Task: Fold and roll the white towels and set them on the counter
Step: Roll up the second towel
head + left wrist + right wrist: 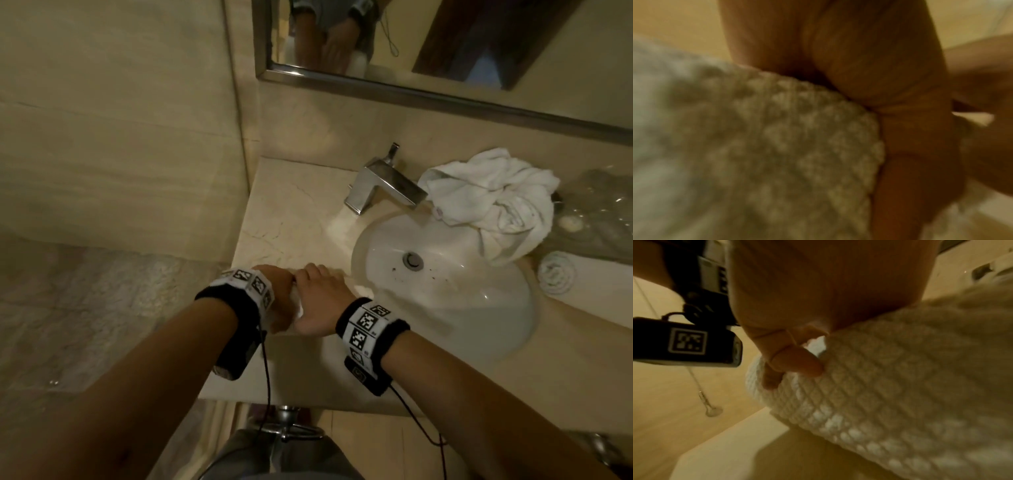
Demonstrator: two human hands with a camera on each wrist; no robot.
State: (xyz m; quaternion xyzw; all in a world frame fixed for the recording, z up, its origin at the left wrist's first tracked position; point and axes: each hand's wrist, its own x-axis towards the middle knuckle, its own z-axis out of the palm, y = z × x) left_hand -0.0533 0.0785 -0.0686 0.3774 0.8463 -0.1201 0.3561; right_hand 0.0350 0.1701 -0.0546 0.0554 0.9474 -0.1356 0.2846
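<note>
Both my hands meet on the counter (pixel 287 212) just left of the sink. Between them is a white waffle-weave towel roll (pixel 297 306), mostly hidden in the head view. My left hand (pixel 274 291) grips one side of it, its fingers (pixel 890 73) curled over the towel roll (pixel 766 146). My right hand (pixel 317 294) holds the other side, with its thumb (pixel 803 363) pressed into the towel roll (pixel 890 386). A crumpled pile of white towels (pixel 493 202) lies behind the sink on the right. One finished rolled towel (pixel 556 273) sits on the counter right of the sink.
The white sink basin (pixel 445 284) fills the counter's middle, with a chrome faucet (pixel 383 185) behind it. A mirror (pixel 445 51) hangs above. Clear glassware (pixel 599 205) stands at the far right. A beige wall (pixel 120 137) borders the counter on the left.
</note>
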